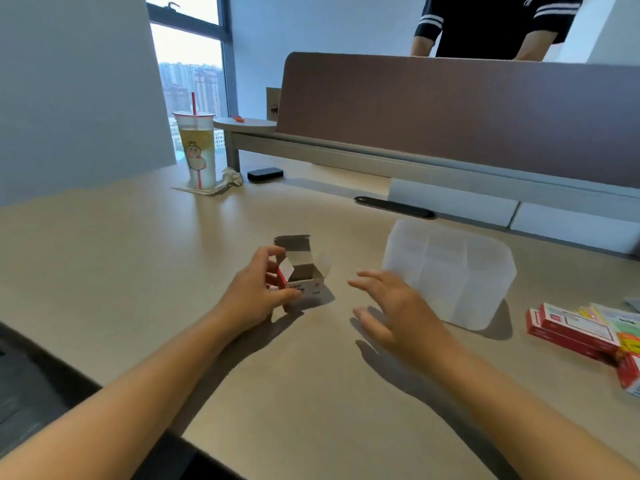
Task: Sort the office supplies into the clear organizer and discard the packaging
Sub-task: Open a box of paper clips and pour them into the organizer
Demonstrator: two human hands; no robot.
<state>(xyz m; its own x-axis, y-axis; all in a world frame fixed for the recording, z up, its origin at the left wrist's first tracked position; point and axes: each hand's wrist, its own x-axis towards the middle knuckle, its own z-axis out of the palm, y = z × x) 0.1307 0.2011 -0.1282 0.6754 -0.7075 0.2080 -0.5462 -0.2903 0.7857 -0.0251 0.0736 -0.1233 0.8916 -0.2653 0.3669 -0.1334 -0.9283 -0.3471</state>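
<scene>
Early going, I judge: the left hand (258, 287) pinches an opened small cardboard box (304, 271) mid-bench, the right hand (391, 306) hovers spread, the clear organizer (450, 271) looks empty, and unopened red boxes (575, 329) wait far right.

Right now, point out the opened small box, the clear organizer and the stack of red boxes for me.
opened small box (307, 285): head view, on its white front face below the open flaps.
clear organizer (450, 271): head view, on its translucent top.
stack of red boxes (571, 332): head view, on the top box's face.
</scene>
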